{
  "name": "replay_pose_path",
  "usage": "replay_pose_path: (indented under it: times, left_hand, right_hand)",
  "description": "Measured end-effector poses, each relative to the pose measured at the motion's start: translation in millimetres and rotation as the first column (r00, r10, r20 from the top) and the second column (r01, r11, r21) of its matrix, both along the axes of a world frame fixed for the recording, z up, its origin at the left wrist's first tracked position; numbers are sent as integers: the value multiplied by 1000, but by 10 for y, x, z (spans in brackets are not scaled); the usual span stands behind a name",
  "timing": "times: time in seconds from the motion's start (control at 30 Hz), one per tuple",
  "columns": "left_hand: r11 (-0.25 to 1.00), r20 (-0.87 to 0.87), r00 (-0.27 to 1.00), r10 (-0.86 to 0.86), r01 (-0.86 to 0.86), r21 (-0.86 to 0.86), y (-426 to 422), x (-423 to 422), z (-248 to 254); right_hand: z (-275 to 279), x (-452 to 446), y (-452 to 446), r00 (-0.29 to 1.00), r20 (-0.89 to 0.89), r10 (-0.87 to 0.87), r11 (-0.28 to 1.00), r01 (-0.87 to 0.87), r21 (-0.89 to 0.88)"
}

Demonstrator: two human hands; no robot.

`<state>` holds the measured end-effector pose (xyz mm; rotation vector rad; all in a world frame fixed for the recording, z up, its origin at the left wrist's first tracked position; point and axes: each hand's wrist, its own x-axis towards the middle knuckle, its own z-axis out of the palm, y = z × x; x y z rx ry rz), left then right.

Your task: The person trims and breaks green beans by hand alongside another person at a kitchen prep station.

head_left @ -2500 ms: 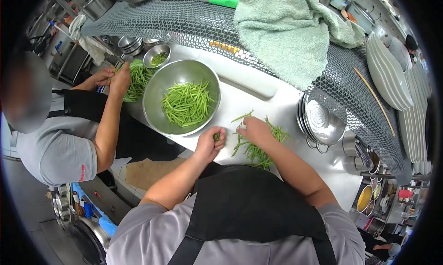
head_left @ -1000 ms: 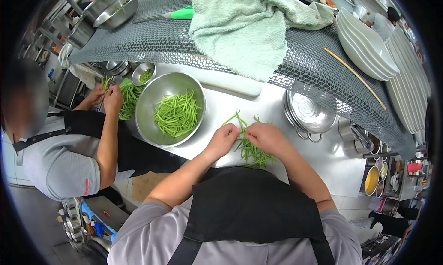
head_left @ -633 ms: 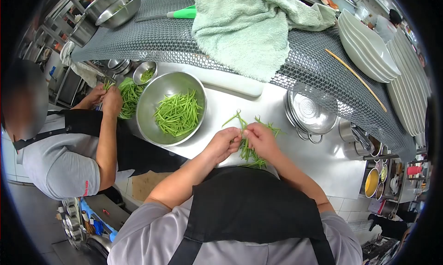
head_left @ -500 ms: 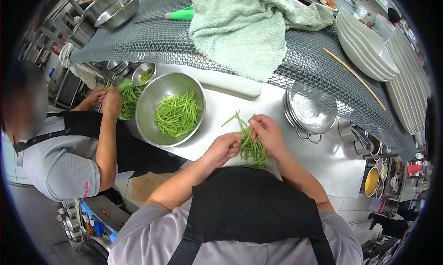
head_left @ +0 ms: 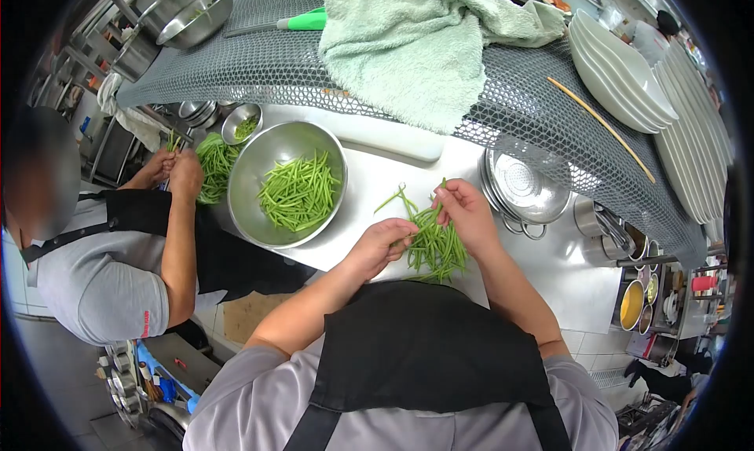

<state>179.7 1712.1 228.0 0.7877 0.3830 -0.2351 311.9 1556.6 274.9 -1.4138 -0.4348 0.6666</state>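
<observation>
My left hand (head_left: 381,247) is closed in a pinch at the left side of a loose pile of green beans (head_left: 438,253) on the steel worktop. Across the pile, my right hand (head_left: 466,215) pinches a green bean, its tip showing above the fingers. What my left fingertips grip looks like a thin bean end, partly hidden by the fingers. Left of my hands stands a large steel bowl (head_left: 242,207) with many cut green beans (head_left: 295,192) in it.
At left, a co-worker's hands (head_left: 174,170) hold beans beside a heap of long beans (head_left: 216,168) and a small bowl (head_left: 228,129). A white cutting board (head_left: 369,135) lies behind; steel colanders (head_left: 530,185) stand right. Above are a matted shelf (head_left: 526,97), towel (head_left: 408,58) and plates (head_left: 616,78).
My right hand has moved slightly up and right, away from my left hand, which has shifted a little to the right. The co-worker's hands have barely moved.
</observation>
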Motion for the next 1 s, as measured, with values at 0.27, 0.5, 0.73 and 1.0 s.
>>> replay_pose_path:
  times: [0.27, 0.5, 0.73, 1.0]
  left_hand:
    - [947, -13, 991, -132, 130, 295, -95, 53, 65]
    - [983, -1, 987, 161, -160, -94, 9, 101, 75]
    - [882, -2, 924, 382, -365, -298, 152, 209, 139]
    - [971, -26, 980, 200, -201, -129, 36, 55, -40]
  right_hand:
    - [48, -75, 3, 985, 167, -38, 995, 53, -85]
    - [-101, -141, -1, 950, 300, -82, 995, 62, 74]
    - [-333, -455, 1, 848, 529, 1, 1000, 4, -7]
    - [-291, -290, 64, 910, -414, -15, 946, 147, 289]
